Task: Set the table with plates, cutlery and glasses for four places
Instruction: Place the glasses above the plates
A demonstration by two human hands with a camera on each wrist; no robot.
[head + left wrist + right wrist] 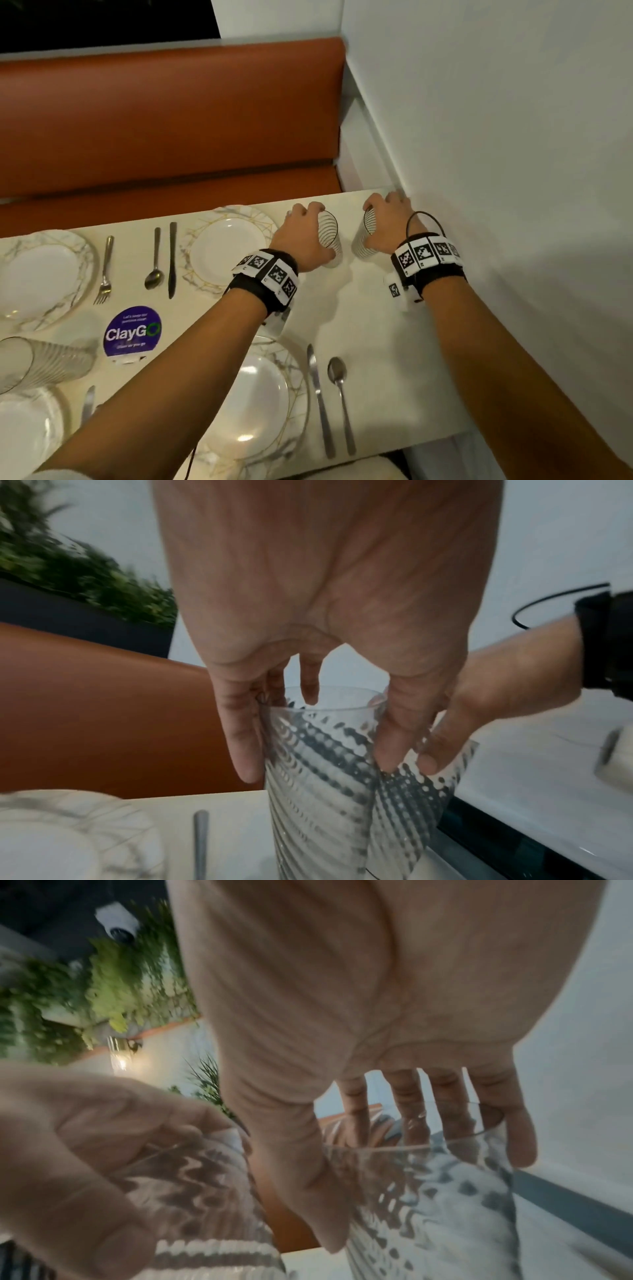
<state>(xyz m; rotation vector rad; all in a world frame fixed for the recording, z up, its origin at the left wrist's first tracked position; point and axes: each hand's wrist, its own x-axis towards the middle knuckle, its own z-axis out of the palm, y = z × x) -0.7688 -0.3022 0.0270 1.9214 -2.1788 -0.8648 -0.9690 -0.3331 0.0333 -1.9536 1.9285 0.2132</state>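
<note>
Two clear ribbed glasses stand side by side at the table's far right corner, a small gap between them. My left hand [317,229] grips the left glass [331,246] from above, fingers and thumb round its rim; the left wrist view shows this glass [315,791] close up. In the same way my right hand [371,224] holds the right glass [361,245], fingers over the rim of that glass [428,1204]. A marbled plate [226,250] lies left of the glasses, with a knife [172,260] and a spoon [154,260] beside it.
A near plate [260,394] has a knife [318,401] and a spoon [340,401] to its right. At the left are two more plates [41,274], a fork [104,270], a third glass [34,359] and a purple ClayGo sticker [132,330]. A white wall [496,171] bounds the right; an orange bench [171,120] lies beyond.
</note>
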